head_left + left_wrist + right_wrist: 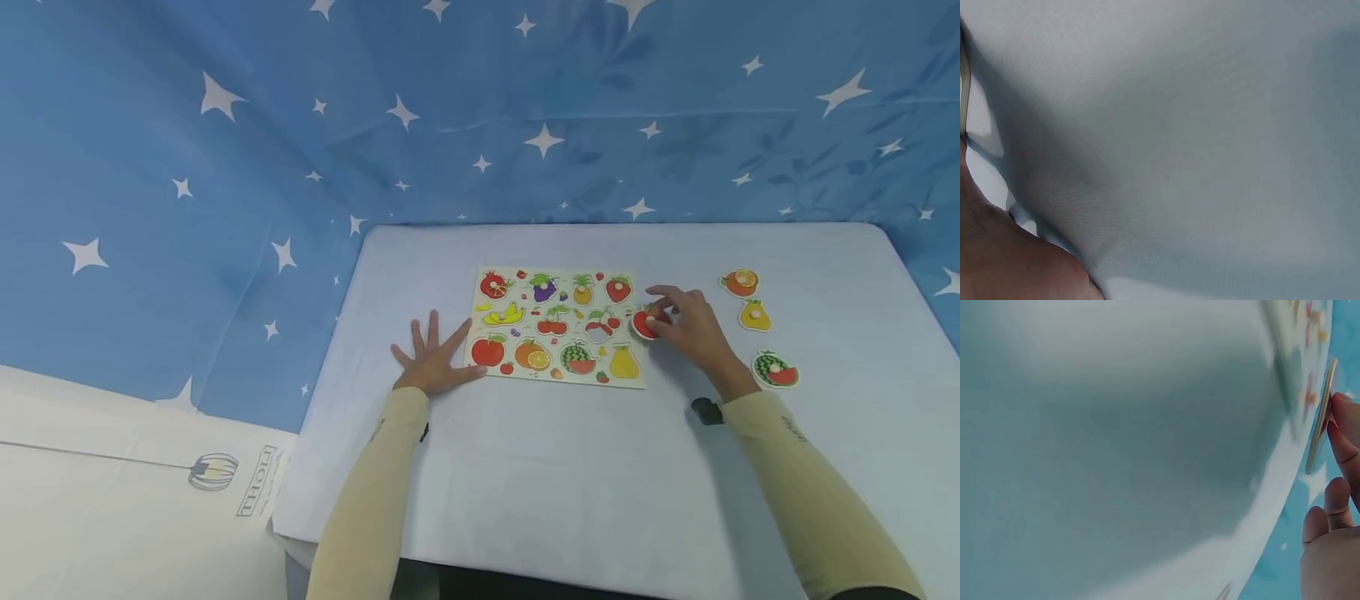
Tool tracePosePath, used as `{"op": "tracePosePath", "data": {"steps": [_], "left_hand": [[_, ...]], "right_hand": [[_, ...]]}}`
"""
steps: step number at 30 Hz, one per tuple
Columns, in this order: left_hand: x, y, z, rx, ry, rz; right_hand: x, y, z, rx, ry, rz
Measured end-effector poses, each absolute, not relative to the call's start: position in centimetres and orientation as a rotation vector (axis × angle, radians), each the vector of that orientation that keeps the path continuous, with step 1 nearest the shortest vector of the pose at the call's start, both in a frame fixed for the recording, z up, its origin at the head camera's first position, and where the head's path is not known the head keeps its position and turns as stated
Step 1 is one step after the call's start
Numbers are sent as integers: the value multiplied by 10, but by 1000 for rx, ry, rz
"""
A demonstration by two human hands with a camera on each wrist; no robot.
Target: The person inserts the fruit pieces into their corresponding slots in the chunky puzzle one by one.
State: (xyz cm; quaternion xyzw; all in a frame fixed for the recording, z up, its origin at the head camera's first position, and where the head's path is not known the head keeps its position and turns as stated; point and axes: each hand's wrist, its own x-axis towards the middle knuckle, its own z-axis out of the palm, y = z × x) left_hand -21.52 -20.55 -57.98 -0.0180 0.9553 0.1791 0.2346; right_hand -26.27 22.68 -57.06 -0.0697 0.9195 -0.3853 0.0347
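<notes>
White-covered table, far corners rounded, faint creases in cover. Fruit-picture board lying flat on it, nearer far edge than near edge, a bit closer to left edge than to right. Over toward right edge, three loose fruit pieces in ragged line: orange piece nearest far edge, pear piece just beside it, watermelon piece closest to near edge.

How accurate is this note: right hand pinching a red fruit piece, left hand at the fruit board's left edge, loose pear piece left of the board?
One error: the head view shows the loose pear piece to the right of the fruit board. The rest stands.
</notes>
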Motion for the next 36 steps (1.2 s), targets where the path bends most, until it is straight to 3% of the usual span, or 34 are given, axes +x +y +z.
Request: {"op": "tracePosePath", "data": {"steps": [25,36], "left_hand": [[-214,-205,-575,-36,2640,474],[-220,-209,-582,-8,2630,481]], "right_hand": [[-269,67,-579,-580,2698,-1345],[-266,9,-584,-673,2705,-1181]]}}
